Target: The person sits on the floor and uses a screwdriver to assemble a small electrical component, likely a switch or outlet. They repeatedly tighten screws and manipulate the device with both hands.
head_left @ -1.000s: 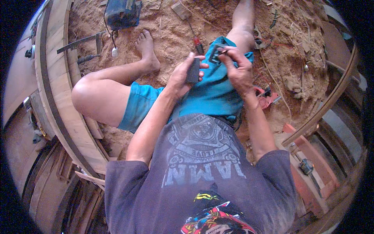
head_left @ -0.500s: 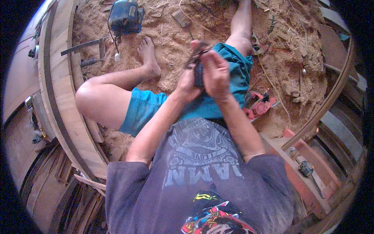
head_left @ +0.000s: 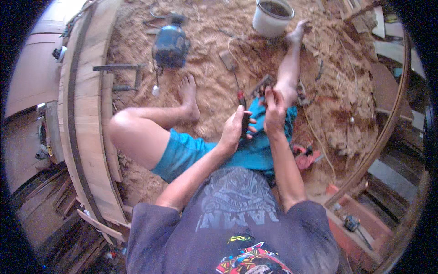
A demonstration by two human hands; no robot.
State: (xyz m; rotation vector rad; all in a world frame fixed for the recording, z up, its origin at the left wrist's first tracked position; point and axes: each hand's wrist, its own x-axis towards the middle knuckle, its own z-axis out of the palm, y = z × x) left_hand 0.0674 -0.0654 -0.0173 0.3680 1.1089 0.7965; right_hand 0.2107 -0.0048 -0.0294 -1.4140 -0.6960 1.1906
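Observation:
My left hand [head_left: 232,130] is wrapped round a black-handled tool [head_left: 245,124] with a red end, held over my lap. A thin dark rod lines up with that red end; I cannot tell whether it belongs to the tool. To the right, my right hand [head_left: 275,114] is raised above my thigh, its fingers blurred. By its fingertips shows a dark, narrow piece [head_left: 261,86], partly behind the hand. Whether the right hand grips it is unclear.
Wood shavings [head_left: 210,91] cover the ground I sit on. Around me are a blue motor-like machine [head_left: 171,48], a white bucket [head_left: 269,23], a red power tool [head_left: 305,156] and a loose cord. Long planks [head_left: 93,114] run along the left; a curved wooden piece [head_left: 383,132] rises right.
My hands have separated; the right has moved away from the left, which now shows the black-and-red tool more plainly. The view has shifted, bringing the white bucket into sight.

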